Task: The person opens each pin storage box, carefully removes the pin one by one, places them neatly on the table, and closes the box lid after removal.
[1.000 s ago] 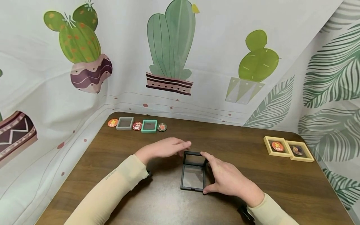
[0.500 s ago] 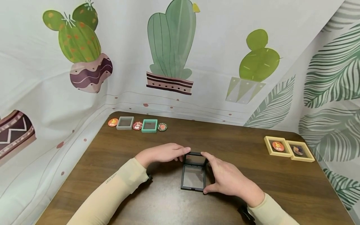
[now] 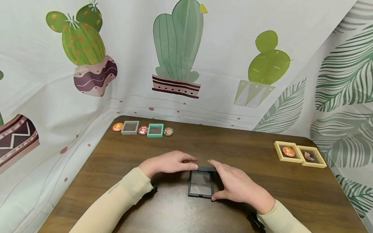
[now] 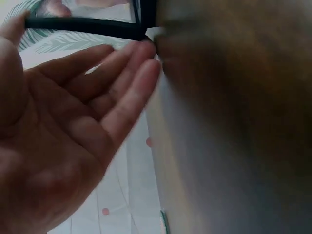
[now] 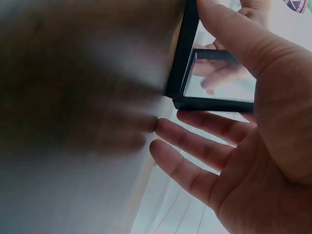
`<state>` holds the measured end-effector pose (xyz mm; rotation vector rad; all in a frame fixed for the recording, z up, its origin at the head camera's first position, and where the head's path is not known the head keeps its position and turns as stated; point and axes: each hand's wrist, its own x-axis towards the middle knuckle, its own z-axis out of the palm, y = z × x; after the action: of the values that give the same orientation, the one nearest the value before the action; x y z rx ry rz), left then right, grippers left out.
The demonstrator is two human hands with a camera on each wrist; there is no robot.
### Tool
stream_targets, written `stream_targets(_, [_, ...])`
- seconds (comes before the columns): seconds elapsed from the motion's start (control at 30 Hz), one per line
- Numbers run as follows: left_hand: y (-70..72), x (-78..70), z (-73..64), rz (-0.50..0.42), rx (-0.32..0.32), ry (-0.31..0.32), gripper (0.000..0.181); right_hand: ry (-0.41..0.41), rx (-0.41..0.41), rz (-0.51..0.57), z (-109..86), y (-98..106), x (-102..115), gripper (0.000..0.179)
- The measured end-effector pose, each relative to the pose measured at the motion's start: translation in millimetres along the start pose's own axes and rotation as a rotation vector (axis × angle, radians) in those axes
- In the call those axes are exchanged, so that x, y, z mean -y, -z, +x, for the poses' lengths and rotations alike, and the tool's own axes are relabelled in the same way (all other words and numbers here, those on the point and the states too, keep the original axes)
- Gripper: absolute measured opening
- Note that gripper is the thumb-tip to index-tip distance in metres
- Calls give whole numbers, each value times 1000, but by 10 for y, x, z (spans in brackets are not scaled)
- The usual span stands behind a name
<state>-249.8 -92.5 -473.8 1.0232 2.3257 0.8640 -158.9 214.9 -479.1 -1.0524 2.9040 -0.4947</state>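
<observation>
Frame lid (image 3: pixel 205 169) could drop if left hand (image 3: pixel 169 161) slips; it and right hand (image 3: pixel 235 182) look spread, contact hard to tell.

head view: bright, even light; backdrop (image 3: pixel 221 64) legible throughout. pale glare on the tabletop (image 3: pixel 175 213) toward six o'clock; soft shadow beneath the left hand (image 3: pixel 167 162). left wrist view: dimmer, tabletop smeared from one to five o'clock, left hand slightly soft. right wrist view: tabletop blurred, darkest near ten o'clock; backdrop washed out toward one o'clock; right hand (image 5: pixel 263 146) comparatively clear.
</observation>
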Motion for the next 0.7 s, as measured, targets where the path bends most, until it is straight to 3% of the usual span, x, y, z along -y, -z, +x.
stream_targets(0.23, [-52, -35, -28, 65, -24, -120, 60, 99, -3, -55, 1, -8, -18, 88])
stream_targets(0.37, [-85, -148, -72, 232, -27, -142, 72, 116, 19, -44, -9, 14, -30, 78])
stream_targets(0.53, [-177, -304, -103, 486, -29, -146, 89, 86, 68, 6, -16, 57, -52, 88])
stream_targets(0.7, [-290, -370, -98, 658, -40, -135, 92, 68, 82, 0, -14, 57, -46, 94])
